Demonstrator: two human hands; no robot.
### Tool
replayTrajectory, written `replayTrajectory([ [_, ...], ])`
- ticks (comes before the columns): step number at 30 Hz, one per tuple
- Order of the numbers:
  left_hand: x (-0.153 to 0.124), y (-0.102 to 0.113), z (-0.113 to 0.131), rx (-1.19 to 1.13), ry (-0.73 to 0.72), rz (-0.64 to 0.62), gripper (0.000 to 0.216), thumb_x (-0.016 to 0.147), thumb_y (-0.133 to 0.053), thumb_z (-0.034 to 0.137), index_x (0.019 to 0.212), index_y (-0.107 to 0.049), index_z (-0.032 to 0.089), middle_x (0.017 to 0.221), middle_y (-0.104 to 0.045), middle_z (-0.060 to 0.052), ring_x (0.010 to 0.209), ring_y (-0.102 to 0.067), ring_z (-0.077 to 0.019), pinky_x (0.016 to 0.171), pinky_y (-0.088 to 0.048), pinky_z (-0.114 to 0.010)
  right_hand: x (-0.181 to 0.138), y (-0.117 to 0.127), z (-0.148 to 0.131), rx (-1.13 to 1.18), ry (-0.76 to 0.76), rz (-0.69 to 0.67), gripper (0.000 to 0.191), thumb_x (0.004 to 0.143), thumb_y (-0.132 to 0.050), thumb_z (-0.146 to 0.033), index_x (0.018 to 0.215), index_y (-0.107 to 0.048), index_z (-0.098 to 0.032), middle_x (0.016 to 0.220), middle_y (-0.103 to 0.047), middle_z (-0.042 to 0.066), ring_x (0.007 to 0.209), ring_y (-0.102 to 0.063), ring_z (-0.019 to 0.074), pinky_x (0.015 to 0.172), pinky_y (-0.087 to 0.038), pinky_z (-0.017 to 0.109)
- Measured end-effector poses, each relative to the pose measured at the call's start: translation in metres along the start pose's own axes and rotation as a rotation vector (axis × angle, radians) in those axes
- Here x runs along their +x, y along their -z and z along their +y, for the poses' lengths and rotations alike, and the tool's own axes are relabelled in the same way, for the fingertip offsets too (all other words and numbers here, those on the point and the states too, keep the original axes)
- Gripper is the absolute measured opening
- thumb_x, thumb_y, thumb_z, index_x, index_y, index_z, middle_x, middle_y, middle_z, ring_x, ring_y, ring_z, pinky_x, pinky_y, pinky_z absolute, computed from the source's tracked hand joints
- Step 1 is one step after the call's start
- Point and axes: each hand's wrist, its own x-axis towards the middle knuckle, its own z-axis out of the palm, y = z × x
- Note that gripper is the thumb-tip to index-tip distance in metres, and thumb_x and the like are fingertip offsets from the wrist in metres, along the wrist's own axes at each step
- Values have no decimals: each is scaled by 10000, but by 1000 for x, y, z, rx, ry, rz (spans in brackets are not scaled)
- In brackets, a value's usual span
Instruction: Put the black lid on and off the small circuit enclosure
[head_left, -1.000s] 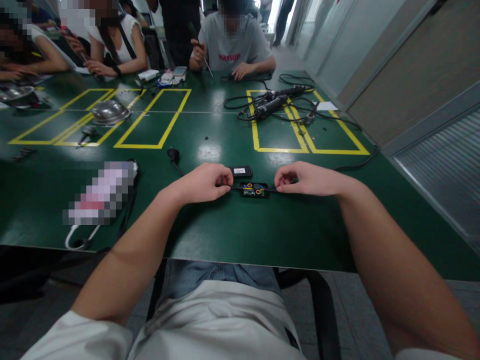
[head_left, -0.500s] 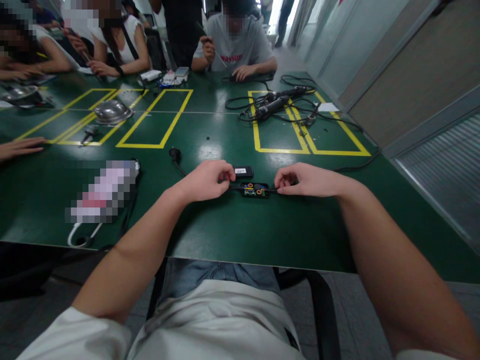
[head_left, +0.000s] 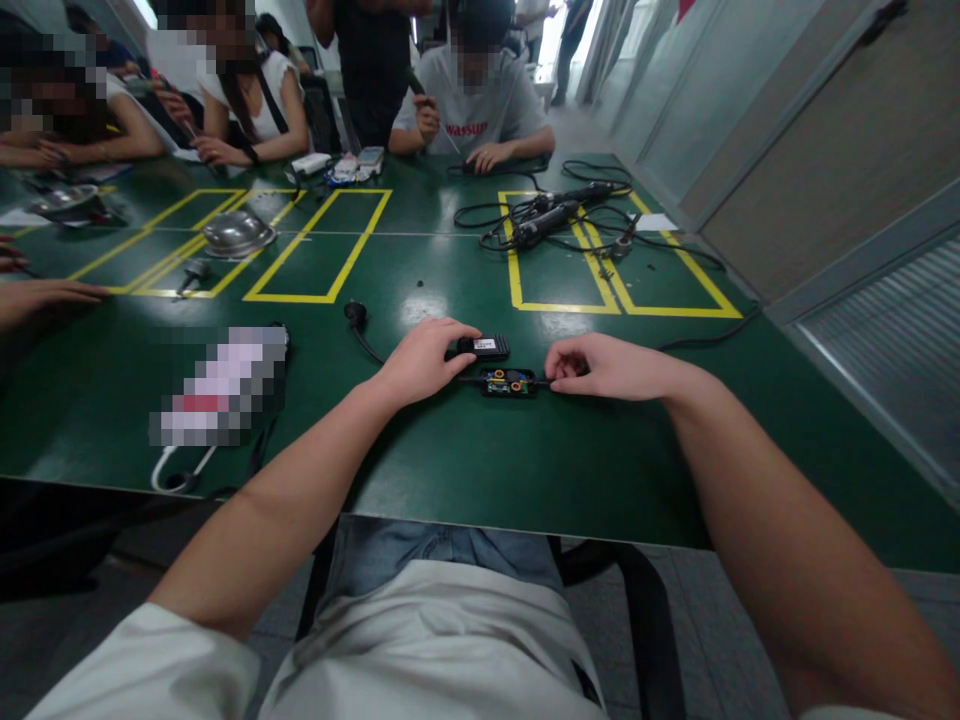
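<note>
An open black casing with a small circuit board inside lies in front of me, a black cable leaving each end. Just behind it rests its ribbed black cover, bearing a white label. My left hand has thumb and fingers on either side of the cover's left end, gripping it. My right hand is closed, thumb and forefinger pinching the cable at the casing's right end. A black plug on a cord lies beyond my left hand.
A phone-like object, partly pixelated, lies left with a white cable. Black corded tools and tangled leads lie at the far right. A metal bowl stands left, near yellow tape outlines. Several people sit around the table; a co-worker's hand rests at left.
My left hand has left the cable at the casing's left end and moved to the cover, its fingers spreading round that piece. My right hand stays at the right-hand cable.
</note>
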Motion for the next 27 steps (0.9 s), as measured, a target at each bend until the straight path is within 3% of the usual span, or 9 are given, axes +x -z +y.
replayTrajectory([
  [5, -11, 5, 18, -86, -128, 92, 418, 1092, -641, 342, 1488, -731, 241, 1385, -773, -116, 1251, -665, -304, 1150, -507, -507, 3, -4, -2, 32, 8, 14, 329, 787, -821, -531, 890, -713, -238, 768, -667, 2, 711, -578, 184, 676, -458, 343],
  [11, -12, 4, 24, -31, -258, -156, 409, 1081, -673, 338, 1461, -788, 242, 1207, -760, -126, 1134, -674, -295, 1103, -499, -476, 3, -5, -1, 8, 13, 22, 281, 793, -801, -483, 902, -721, -237, 766, -673, 1, 705, -580, 189, 687, -465, 351],
  [20, -13, 3, 22, -69, -220, -181, 406, 1054, -698, 316, 1442, -800, 255, 1207, -740, -112, 1127, -679, -288, 1082, -527, -464, 3, -6, 1, 3, 27, 10, 306, 815, -800, -499, 949, -724, -234, 789, -668, 6, 726, -576, 192, 690, -459, 346],
  [24, -12, 1, 21, -108, -182, -171, 448, 1026, -737, 306, 1465, -770, 221, 1219, -751, -117, 1149, -695, -292, 1090, -541, -458, 6, -15, -4, 11, 105, 114, 423, 784, -847, -492, 1100, -738, -233, 920, -714, 29, 823, -603, 215, 762, -495, 363],
  [27, -12, -1, 20, -140, -144, -144, 582, 994, -780, 298, 1559, -677, 202, 1209, -774, -108, 1149, -706, -291, 1098, -547, -461, 8, -22, -10, -12, 146, 168, 417, 771, -865, -478, 1088, -744, -235, 955, -721, 37, 840, -611, 223, 797, -499, 376],
])
